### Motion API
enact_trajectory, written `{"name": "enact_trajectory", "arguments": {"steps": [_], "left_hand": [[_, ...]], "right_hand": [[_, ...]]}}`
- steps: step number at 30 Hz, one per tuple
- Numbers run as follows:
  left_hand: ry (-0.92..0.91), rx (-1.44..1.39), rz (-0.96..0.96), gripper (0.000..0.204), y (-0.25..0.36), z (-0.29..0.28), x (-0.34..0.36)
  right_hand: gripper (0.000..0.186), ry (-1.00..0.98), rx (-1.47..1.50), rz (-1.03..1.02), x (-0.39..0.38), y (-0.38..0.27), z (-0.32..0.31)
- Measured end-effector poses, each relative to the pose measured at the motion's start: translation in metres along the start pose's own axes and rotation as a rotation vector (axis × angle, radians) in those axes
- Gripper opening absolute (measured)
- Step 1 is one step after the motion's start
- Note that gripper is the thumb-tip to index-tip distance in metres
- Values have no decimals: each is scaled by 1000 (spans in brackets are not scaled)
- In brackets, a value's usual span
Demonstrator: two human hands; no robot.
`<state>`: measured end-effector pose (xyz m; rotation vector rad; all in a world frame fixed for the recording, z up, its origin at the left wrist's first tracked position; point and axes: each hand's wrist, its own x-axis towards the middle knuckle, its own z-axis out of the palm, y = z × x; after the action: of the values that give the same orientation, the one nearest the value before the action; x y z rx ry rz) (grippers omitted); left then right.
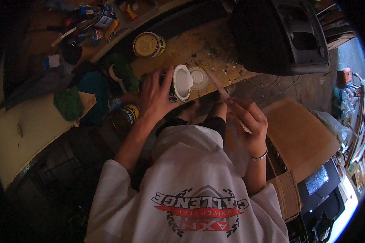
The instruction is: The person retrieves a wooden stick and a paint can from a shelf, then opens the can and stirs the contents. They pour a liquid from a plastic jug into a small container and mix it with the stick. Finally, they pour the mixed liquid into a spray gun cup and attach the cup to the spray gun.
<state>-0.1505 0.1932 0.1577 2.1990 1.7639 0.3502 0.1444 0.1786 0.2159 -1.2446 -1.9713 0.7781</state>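
My left hand point(155, 92) is wrapped round a paint can point(184, 83) and holds it tilted, its mouth turned to the right. White paint coats the inside wall and rim of the can. A thin wooden stirring stick point(217, 83) is gripped in the closed fingers of my right hand point(249, 118). The stick slants up and left, its far end near a round lid point(199, 78), apart from the can. That lid, whitish and paint-stained, lies on the wooden workbench point(182, 48) just right of the can's mouth.
Another can point(149, 44) with a yellowish top stands farther back on the bench. A dark can point(125, 116) sits left of my left forearm. A large black speaker-like case point(284, 38) fills the far right. Cardboard point(300, 135) lies at my right; cloths point(87, 97) lie at the left.
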Motion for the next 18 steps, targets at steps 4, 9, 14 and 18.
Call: {"name": "enact_trajectory", "arguments": {"steps": [4, 9, 14, 18], "left_hand": [[12, 6, 21, 117, 0, 0, 1], [-9, 22, 30, 114, 3, -4, 4], [7, 17, 46, 112, 6, -6, 5], [-4, 16, 30, 114, 4, -3, 3]], "right_hand": [[37, 8, -14, -15, 0, -1, 1], [39, -5, -17, -26, -1, 0, 0], [39, -8, -35, -81, -1, 2, -1], [38, -37, -29, -75, 0, 1, -1]]}}
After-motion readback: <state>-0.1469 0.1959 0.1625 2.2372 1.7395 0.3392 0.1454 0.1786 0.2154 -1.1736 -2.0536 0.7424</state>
